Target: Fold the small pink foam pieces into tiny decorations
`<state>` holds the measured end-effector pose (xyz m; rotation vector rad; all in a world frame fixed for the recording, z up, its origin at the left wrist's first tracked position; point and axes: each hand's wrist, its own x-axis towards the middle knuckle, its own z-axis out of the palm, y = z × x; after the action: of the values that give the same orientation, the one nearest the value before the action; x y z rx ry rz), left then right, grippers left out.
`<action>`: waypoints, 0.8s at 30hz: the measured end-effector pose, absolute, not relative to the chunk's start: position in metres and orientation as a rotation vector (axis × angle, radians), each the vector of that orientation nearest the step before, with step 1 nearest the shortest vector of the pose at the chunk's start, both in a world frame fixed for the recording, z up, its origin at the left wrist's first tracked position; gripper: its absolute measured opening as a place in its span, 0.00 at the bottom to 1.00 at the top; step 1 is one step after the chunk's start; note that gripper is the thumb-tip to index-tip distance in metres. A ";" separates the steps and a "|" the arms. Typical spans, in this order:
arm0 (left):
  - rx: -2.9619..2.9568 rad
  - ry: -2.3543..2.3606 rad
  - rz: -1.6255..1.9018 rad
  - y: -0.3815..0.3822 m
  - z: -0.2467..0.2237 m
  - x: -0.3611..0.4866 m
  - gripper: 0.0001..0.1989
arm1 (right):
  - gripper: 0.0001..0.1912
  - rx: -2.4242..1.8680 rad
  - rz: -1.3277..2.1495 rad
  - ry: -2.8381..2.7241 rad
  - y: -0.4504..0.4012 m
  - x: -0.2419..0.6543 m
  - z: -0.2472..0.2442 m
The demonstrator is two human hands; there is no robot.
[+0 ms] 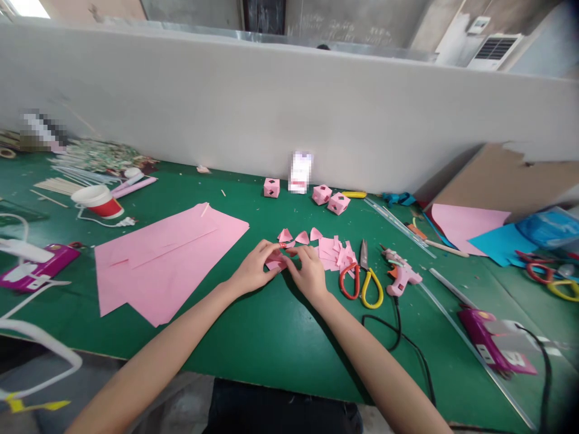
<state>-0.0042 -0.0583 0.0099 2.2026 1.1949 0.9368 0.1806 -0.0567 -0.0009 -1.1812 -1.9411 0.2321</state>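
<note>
Pink paper point(274, 264) sits pinched between the fingertips of both left hand point(254, 268) and right hand point(309, 272); squeezing too hard could crease it, scissors point(364, 274) lying rightward.

Green table point(253, 325), pale partition point(203, 102), wall point(353, 24) probably concrete

faint wall writing point(357, 31), apparently unreadable
</note>
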 end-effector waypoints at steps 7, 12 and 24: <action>2.188 1.137 0.895 -0.062 0.015 0.001 0.27 | 0.04 -1.241 0.287 -2.005 -0.058 0.179 0.003; 2.157 1.164 0.899 -0.061 0.013 -0.002 0.26 | 0.05 -1.182 0.341 -2.046 -0.058 0.180 0.002; 2.138 1.149 0.879 -0.056 0.016 -0.007 0.37 | 0.09 -1.119 0.349 -2.036 -0.058 0.181 0.002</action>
<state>-0.0071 -0.0558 0.0156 2.1383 1.1489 0.8792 0.1810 -0.0580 0.0016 -1.1193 -2.0362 0.3495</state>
